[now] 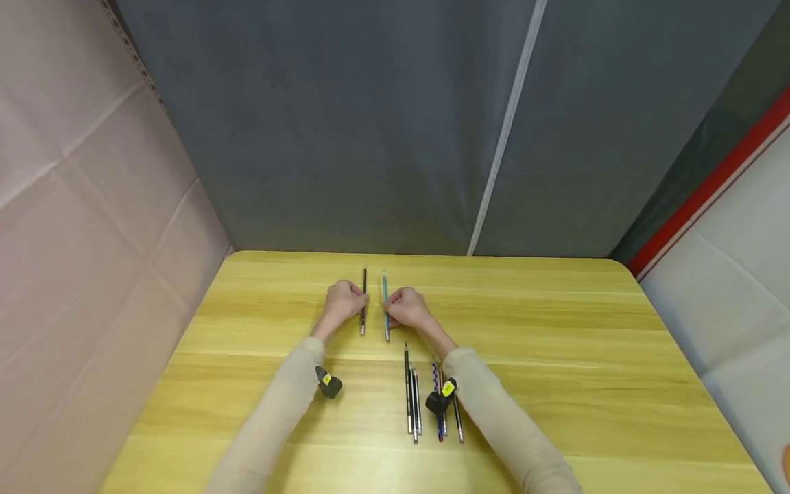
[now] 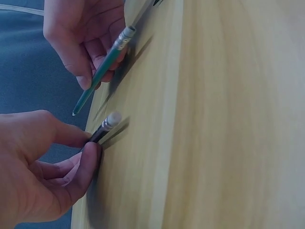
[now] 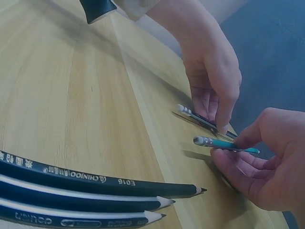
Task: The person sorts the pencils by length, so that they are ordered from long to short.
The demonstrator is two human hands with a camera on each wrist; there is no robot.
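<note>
- Left hand [image 1: 345,300]: my grip was pinched on a dark pencil [image 1: 363,302], thumb and forefinger on its shaft. The pencil lay lengthwise on the far middle of the table [image 1: 555,357], eraser end toward me; from the left wrist view it sat flat or nearly flat on the wood.
- Right hand [image 1: 407,309]: my grip was clamped on a teal pencil [image 1: 385,305], just right of the dark one and roughly parallel to it. The wrist views showed its eraser end raised a little off the table, so it was not fully laid down.
- Spacing: the two pencils stood close, side by side, apart and not touching.
- Stock remaining: a bundle of pencils [image 1: 412,401] lay near me, under and beside my right forearm, several dark ones packed together, plus a blue patterned pencil [image 1: 436,401] at their right.
- Progress, as I judged it: two pencils drawn out to the far row, one barely settled; most of the bundle was yet to be moved.
</note>
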